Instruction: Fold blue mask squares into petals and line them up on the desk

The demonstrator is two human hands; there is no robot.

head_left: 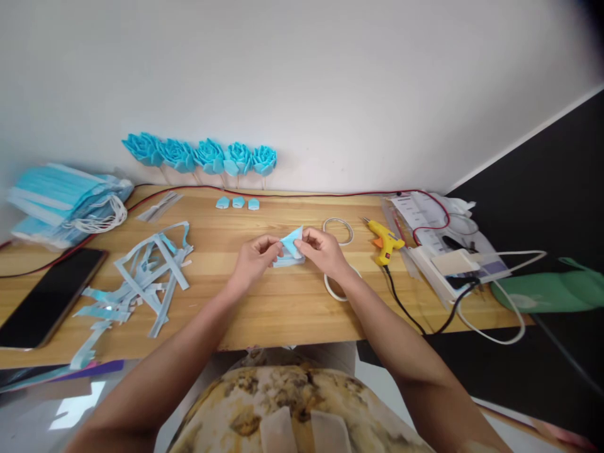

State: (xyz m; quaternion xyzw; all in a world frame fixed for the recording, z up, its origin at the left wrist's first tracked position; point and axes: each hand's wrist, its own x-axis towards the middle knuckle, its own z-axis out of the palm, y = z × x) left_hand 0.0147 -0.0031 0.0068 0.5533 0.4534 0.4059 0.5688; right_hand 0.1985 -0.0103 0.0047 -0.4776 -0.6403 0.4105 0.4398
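Note:
Between my two hands is a small light-blue piece of mask fabric (pixel 292 240), folded to a pointed corner. My left hand (pixel 258 257) pinches its left edge, and my right hand (pixel 323 250) pinches the right side. Just beneath it lies a small stack of blue fabric pieces (pixel 289 261), partly hidden by the hands. Three folded blue petals (pixel 238 202) sit in a row farther back. My right forearm passes over part of a white tape ring (pixel 333 289); another tape ring (pixel 338 231) lies behind the right hand.
Several blue fabric flowers (pixel 209 156) on sticks lean on the wall. Cut strips (pixel 151 270), a phone (pixel 50 299) and a pile of masks (pixel 61 198) are at left. A yellow glue gun (pixel 385 241), power strip (pixel 441 277) and green bottle (pixel 542 290) are at right.

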